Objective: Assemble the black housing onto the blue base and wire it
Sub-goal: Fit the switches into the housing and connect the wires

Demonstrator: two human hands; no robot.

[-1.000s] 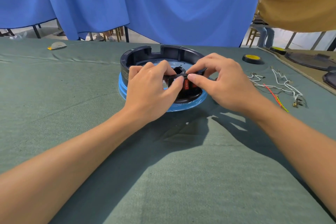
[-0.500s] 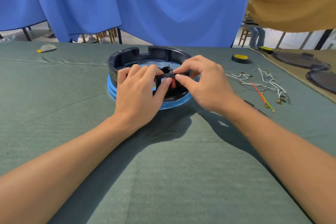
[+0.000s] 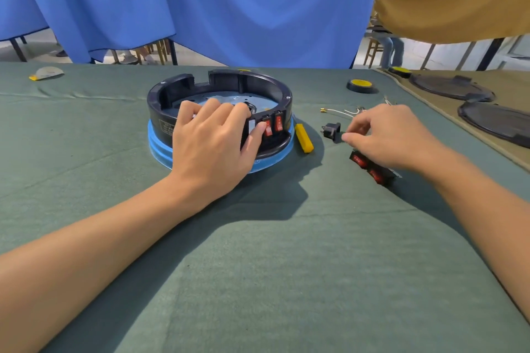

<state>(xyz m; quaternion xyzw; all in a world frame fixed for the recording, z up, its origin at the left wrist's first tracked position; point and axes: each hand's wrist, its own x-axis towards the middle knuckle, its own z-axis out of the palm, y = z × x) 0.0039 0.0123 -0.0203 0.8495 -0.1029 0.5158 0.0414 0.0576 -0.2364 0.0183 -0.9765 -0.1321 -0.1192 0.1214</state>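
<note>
Head view: the black housing point(image 3: 165, 123), seated on the blue base point(image 3: 160, 149), was gripped at its near rim by the curled fingers point(image 3: 218, 107) of the left hand point(image 3: 212, 146). Just left of the half-curled, empty fingers point(image 3: 348, 137) of the right hand point(image 3: 393, 137), the black socket point(image 3: 331, 131) was seen on the table point(image 3: 258, 266), prongs pointed away; that hand was judged nearer.

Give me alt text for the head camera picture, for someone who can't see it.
A left hand grips the front wall of a black housing seated on a blue base, thumb beside two red switches. The right hand reaches toward a small black socket on the green cloth.
</note>
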